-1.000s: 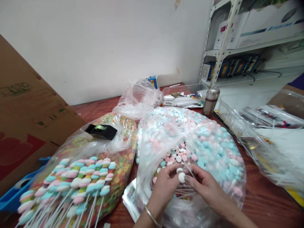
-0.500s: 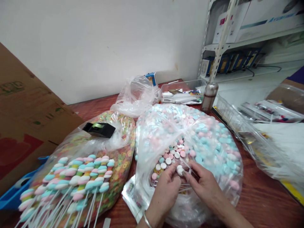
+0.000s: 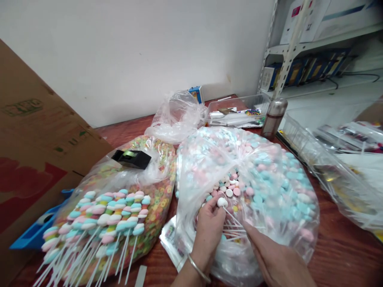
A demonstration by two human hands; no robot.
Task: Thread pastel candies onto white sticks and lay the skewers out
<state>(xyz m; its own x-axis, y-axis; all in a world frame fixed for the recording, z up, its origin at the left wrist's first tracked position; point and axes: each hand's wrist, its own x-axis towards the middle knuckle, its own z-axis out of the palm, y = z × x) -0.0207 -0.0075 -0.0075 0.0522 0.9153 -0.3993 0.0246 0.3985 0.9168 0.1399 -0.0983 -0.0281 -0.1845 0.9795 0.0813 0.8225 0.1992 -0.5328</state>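
Observation:
My left hand (image 3: 212,221), with a bangle at its wrist, pinches a white marshmallow (image 3: 222,202) between thumb and fingers. A thin white stick (image 3: 231,215) runs from that marshmallow down to my right hand (image 3: 271,249), whose fingers are closed on its lower end. Both hands are over the torn opening of a clear bag of pink, blue and white marshmallows (image 3: 275,175). Several loose white sticks lie in the opening below the hands. To the left, finished-looking marshmallow skewers (image 3: 110,215) rest on a bag of colourful ring candies (image 3: 161,191).
A black tape dispenser (image 3: 131,158) sits on the ring-candy bag. Behind are a crumpled plastic bag (image 3: 179,115), a clear tray (image 3: 215,105) and a metal bottle (image 3: 274,118). A cardboard box (image 3: 44,135) and blue holder (image 3: 32,231) stand left; a clear bin (image 3: 314,155) and shelving stand right.
My right hand has moved down and right, away from the marshmallow and along the stick. My left hand stays at the marshmallow, now slightly higher. The camera view has shifted a little.

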